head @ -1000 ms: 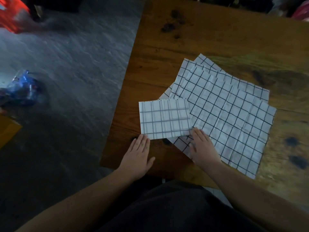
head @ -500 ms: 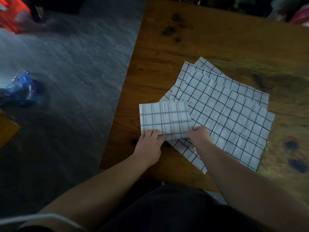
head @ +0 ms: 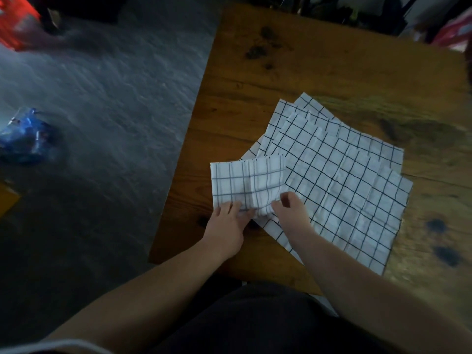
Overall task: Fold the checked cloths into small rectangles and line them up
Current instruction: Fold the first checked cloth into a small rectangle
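The left hand [head: 226, 223] and the right hand [head: 291, 213] pinch the near edge of the folded cloth [head: 245, 180] — it lies partly on the pile [head: 344, 187] on the bench [head: 332, 67].

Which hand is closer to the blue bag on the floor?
Left. The left hand grips the folded cloth at its near edge, on the side toward the blue bag; the right hand pinches the same edge farther right, above the unfolded cloths.
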